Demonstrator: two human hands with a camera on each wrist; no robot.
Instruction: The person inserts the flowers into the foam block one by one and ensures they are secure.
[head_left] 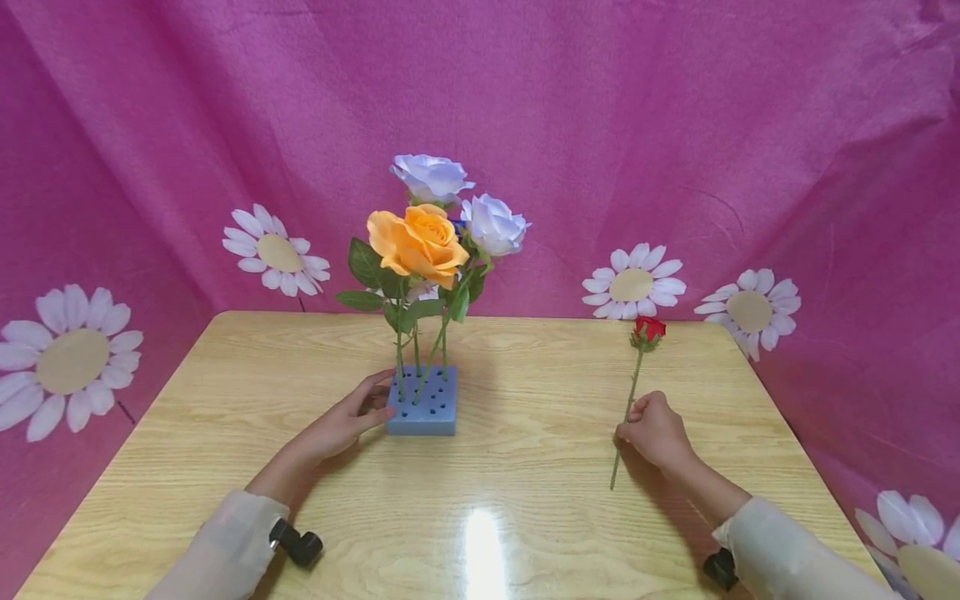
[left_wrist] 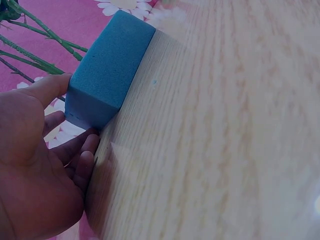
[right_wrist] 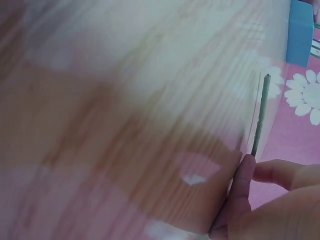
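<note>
On the table stands a blue foam block (head_left: 422,423) with holes in its top and several flower stems upright in it. An orange rose (head_left: 420,242) is in front, with two pale white roses (head_left: 495,225) behind it; a bit of blue shows between them, mostly hidden. My left hand (head_left: 354,421) touches the block's left side, thumb at the near corner and index finger at the far one; in the left wrist view the other fingers (left_wrist: 82,167) hang loosely curled. My right hand (head_left: 660,432) pinches the stem of a red rose (head_left: 648,327) low over the table's right side, bloom pointing away.
The wooden table (head_left: 540,467) runs back to a pink curtain (head_left: 600,108) printed with large white daisies, which also hangs at both sides. Dark wrist cameras (head_left: 296,543) sit on both sleeves. A bright light reflection lies on the table's near part.
</note>
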